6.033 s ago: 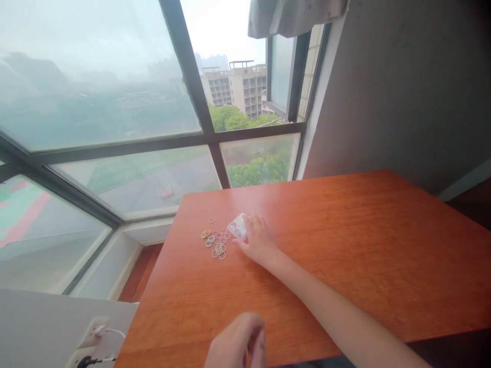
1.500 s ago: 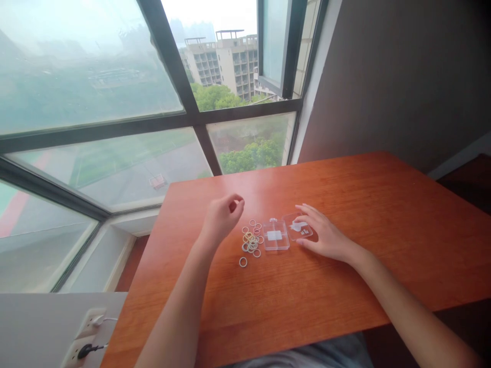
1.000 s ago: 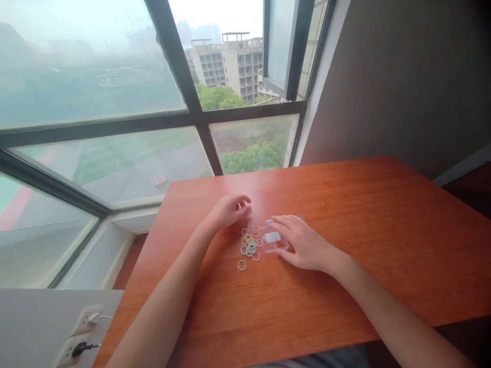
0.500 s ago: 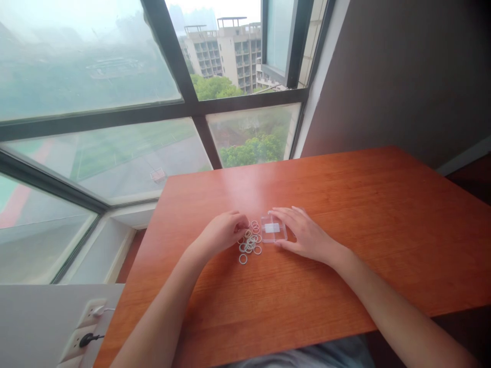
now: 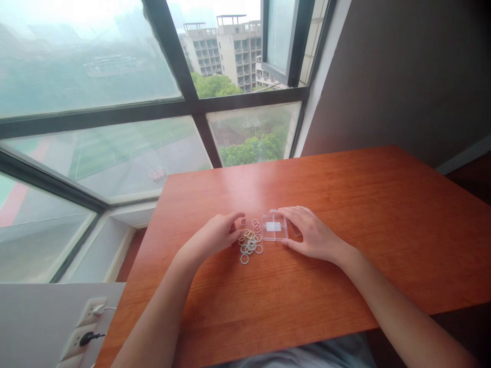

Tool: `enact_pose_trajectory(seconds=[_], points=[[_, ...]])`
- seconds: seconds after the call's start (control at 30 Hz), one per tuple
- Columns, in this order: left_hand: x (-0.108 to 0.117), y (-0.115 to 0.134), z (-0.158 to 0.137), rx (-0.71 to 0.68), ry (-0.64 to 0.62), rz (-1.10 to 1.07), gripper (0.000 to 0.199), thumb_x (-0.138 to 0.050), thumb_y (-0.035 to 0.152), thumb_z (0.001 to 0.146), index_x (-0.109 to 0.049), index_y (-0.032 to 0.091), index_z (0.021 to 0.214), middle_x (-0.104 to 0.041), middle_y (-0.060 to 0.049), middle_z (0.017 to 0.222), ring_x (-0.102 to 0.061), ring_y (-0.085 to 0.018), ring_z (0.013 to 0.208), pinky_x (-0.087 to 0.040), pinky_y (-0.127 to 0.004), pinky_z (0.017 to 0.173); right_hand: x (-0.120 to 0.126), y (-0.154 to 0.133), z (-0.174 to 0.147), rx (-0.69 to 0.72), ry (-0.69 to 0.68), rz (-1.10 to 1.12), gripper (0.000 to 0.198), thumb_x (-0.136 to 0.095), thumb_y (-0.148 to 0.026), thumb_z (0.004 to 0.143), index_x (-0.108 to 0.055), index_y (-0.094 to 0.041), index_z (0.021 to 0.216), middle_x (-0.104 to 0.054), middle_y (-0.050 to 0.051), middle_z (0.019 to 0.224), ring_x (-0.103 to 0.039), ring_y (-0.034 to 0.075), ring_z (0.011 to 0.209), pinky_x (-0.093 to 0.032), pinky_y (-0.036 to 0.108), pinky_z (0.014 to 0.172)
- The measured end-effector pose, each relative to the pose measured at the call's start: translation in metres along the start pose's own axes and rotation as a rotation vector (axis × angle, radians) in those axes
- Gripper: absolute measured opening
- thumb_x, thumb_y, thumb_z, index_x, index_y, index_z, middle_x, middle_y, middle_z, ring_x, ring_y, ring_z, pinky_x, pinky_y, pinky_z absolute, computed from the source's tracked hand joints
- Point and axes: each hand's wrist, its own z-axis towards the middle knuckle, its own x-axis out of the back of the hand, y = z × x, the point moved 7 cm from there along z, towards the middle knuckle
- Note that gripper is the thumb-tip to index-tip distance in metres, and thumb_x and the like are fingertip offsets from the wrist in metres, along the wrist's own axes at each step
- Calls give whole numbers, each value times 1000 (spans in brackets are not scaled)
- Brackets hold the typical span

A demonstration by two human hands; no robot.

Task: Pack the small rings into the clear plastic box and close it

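Observation:
My left hand is at the left side of a small pile of rings, its thumb and fingers apart with nothing visibly held. A single ring lies by its fingertips. The rings are thin, mostly pale or whitish, with some yellowish and pinkish ones. Just right of them sits a clear plastic box with a white label. My right hand grips the box's right side, fingers at the far corner and thumb at the near one. Another clear edge shows under that palm, partly hidden.
Everything lies on a reddish-brown wooden table. Dark-framed windows stand behind and to the left. Wall sockets with plugs are at the lower left. A grey wall rises on the right.
My left thumb and fingers have spread apart and drawn slightly left, uncovering a ring at the fingertips and more of the pile. My right hand stays at the box.

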Motion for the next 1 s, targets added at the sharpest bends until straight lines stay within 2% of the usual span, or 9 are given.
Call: enact_pose_trajectory(seconds=[0.07,0.2,0.3,0.37,0.53,0.77,0.8,0.93,1.0], points=[[-4,-1,1,18,-22,-22,40,-50,31,87,-54,22,125,-66,2,65,-57,-13,50,-39,-22,52,3,0,0,2,22,14,65,-66,-30,79,-42,-28,139,-56,9,135,-51,28,125,-37,51,108],[-9,7,-1,10,-57,4,29,-64,35,78,-62,23,104,-67,2,70,-59,-14,57,-37,-22,51,8,5,0,-37,61,59,63,-66,-30,79,-43,-26,137,-55,9,135,-50,28,126,-41,48,106],[-19,19,-8,-23,-196,-28,47,-77,33,64,-60,25,107,-67,3,73,-61,-16,62,-38,-21,52,9,10,-1,-85,67,86,63,-65,-30,79,-43,-26,138,-55,10,134,-50,29,126,-44,47,105],[-23,26,-11,-44,-203,14,53,-78,25,61,-59,24,110,-67,2,78,-61,-16,64,-39,-22,53,8,11,0,-99,65,94,62,-65,-31,80,-43,-26,138,-55,10,134,-50,29,125,-45,48,104],[-33,44,-10,-176,-107,76,27,-60,14,76,-60,24,101,-67,0,81,-60,-17,69,-40,-25,60,11,11,2,-115,79,99,61,-65,-32,81,-43,-26,138,-54,9,135,-50,28,126,-45,47,104],[-28,54,-4,-310,-164,-135,35,-53,17,84,-60,23,117,-68,0,83,-60,-13,70,-47,-23,66,13,16,18,-127,105,78,61,-65,-30,80,-44,-26,138,-54,9,135,-49,28,127,-42,48,107],[-22,47,-3,-297,-143,-160,29,-52,20,87,-62,22,114,-68,-1,84,-61,-13,70,-47,-23,66,12,17,22,-122,106,76,61,-65,-29,80,-45,-25,137,-54,10,135,-49,28,126,-41,49,107],[13,1,3,-86,237,60,23,-58,30,85,-65,19,105,-62,-4,91,-59,-14,72,-47,-27,67,3,21,45,-87,93,109,60,-65,-22,77,-47,-21,134,-55,12,133,-54,26,121,-45,44,104],[9,-8,7,-90,216,132,17,-61,27,83,-66,19,97,-59,-4,91,-57,-14,70,-48,-28,68,-4,20,55,-39,83,118,61,-65,-19,75,-47,-21,134,-56,11,131,-53,25,121,-44,43,105]])
